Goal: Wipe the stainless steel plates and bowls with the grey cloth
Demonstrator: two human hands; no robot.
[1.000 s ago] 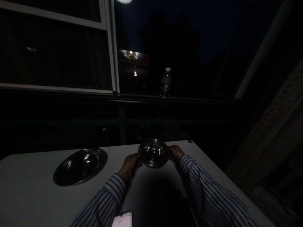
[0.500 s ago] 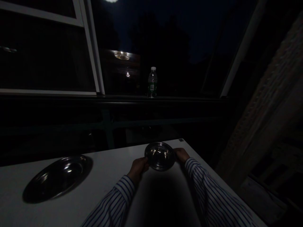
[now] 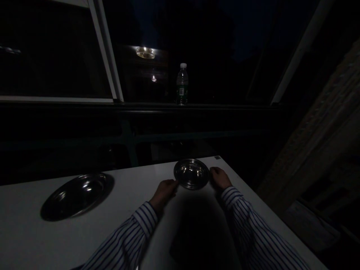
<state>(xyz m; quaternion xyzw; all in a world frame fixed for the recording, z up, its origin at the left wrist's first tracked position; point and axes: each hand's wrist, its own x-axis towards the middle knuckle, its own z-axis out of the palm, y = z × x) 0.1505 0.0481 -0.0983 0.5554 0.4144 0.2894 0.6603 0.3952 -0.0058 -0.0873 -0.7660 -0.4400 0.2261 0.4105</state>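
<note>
A small round, shiny metal dish (image 3: 191, 174) is near the far right corner of the white table (image 3: 132, 210). My left hand (image 3: 164, 193) is at its near left rim, fingers closed, with thumb and fingertips at the edge. On the opposite side, my right hand (image 3: 221, 177) has its curled fingers at the right rim. Dim light hides the exact finger contact. A larger oval-looking metal dish (image 3: 77, 197) lies to the left, apart from both hands.
A clear bottle with a white cap and green label (image 3: 182, 86) stands on the dark window ledge (image 3: 152, 108) beyond the table. A patterned curtain (image 3: 315, 123) hangs at the right. A small dark square patch (image 3: 217, 158) marks the table's far corner.
The view has tipped down, so everything sits higher in the picture. Both hands have eased slightly outward from the small dish and overlap its rim less.
</note>
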